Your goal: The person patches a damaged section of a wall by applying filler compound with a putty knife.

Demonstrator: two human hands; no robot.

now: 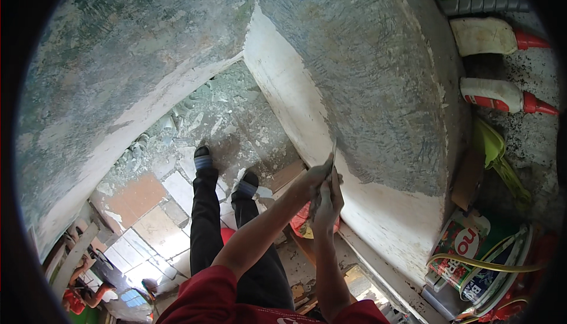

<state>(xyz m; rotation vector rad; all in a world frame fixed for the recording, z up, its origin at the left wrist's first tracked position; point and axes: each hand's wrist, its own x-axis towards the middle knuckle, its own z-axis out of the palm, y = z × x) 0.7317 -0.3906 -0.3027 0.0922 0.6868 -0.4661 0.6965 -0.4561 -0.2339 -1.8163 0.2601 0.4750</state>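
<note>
My left hand (321, 177) and my right hand (326, 202) are closed together on a thin metal-bladed tool (332, 148), whose handle is mostly hidden in my fingers. The blade points up along the right-hand wall (378, 76), close to where its rough grey surface borders a smooth white strip; I cannot tell whether it touches. Below my hands a red bag or container (300, 221) is partly hidden.
Another wall (130, 41) meets it in a corner. My feet stand on a tiled floor (147, 235) with rubble. On a right-side ledge lie squeeze bottles (493, 94), a yellow-green plastic tool (493, 144) and a labelled bucket (463, 247). A person in red (77, 297) shows lower left.
</note>
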